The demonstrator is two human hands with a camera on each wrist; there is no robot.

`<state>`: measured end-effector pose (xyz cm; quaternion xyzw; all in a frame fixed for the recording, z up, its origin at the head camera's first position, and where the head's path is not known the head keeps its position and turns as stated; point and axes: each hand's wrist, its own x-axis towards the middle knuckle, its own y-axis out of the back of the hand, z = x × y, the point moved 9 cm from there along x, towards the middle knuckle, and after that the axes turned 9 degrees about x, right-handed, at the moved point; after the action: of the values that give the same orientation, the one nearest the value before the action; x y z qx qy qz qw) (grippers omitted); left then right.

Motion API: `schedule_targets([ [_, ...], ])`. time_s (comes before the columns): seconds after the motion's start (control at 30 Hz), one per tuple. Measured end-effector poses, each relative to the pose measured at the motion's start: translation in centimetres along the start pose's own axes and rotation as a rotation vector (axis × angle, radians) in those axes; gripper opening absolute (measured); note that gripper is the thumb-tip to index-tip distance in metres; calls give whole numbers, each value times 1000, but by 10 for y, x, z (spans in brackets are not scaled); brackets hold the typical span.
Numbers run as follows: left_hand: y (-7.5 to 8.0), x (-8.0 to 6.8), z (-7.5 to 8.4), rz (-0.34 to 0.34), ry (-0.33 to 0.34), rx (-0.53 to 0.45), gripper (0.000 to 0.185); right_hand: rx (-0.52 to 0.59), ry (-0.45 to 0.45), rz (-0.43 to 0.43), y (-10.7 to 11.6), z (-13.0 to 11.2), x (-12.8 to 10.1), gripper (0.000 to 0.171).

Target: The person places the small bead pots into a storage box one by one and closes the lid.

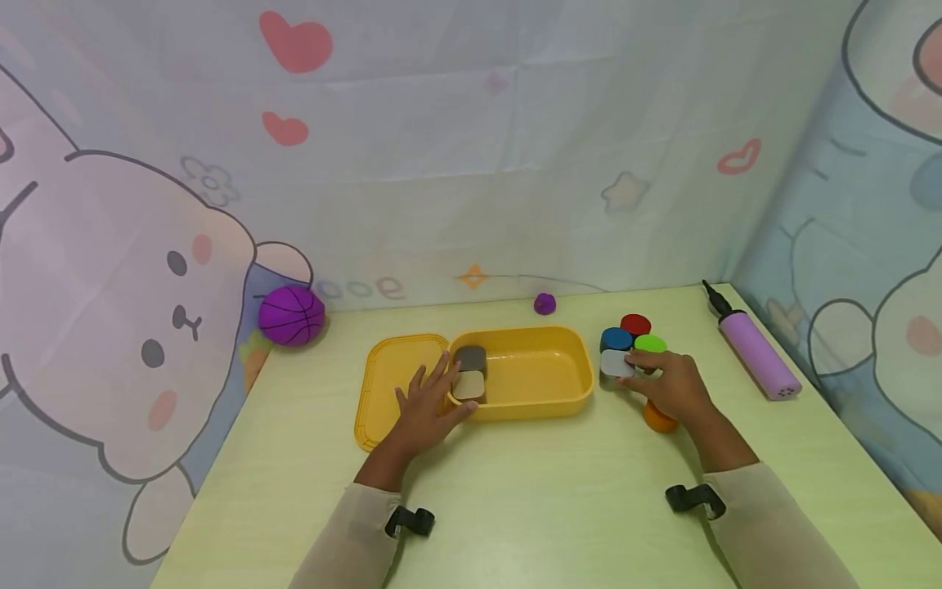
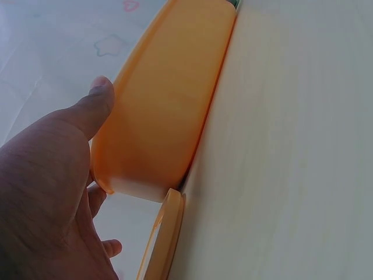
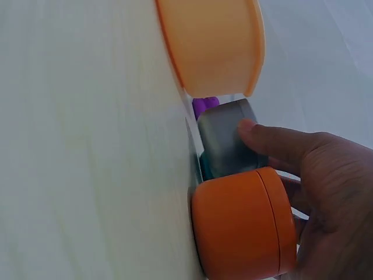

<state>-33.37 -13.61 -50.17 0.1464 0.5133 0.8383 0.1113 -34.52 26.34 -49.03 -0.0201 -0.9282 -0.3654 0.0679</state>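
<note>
A yellow box (image 1: 537,384) stands open mid-table, with its lid (image 1: 386,384) lying flat to its left. Inside the box's left end sit a dark grey square tub (image 1: 471,357) and a beige one (image 1: 468,384). My left hand (image 1: 436,393) lies with straight fingers over lid and box end. Its thumb (image 2: 100,96) presses on the box's outer wall (image 2: 169,105). My right hand (image 1: 651,372) grips a light grey square tub (image 1: 615,364) right of the box. One fingertip (image 3: 247,125) is on the tub (image 3: 224,140). An orange round tub (image 3: 242,227) lies under the palm.
Blue (image 1: 615,338), red (image 1: 635,324) and green (image 1: 651,343) round tubs cluster behind the grey tub. A purple hand pump (image 1: 758,353) lies at the right. A purple ball (image 1: 291,315) sits at the back left and a small purple piece (image 1: 545,304) by the back curtain.
</note>
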Motion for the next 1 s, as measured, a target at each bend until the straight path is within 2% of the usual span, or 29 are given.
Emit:
schedule_targets([
  [0.33, 1, -1, 0, -3, -3, -10, 75, 52, 79, 131, 17, -19, -1, 52],
  [0.67, 1, 0, 0, -1, 2, -11, 77, 125, 242, 295, 30, -52, -2, 47],
  [0.83, 1, 1, 0, 0, 0, -13, 78, 182, 335, 315, 27, -70, 3, 45],
  [1.0, 1, 0, 2, 7, -3, -21, 77, 256, 374, 245, 9, -87, 8, 45],
])
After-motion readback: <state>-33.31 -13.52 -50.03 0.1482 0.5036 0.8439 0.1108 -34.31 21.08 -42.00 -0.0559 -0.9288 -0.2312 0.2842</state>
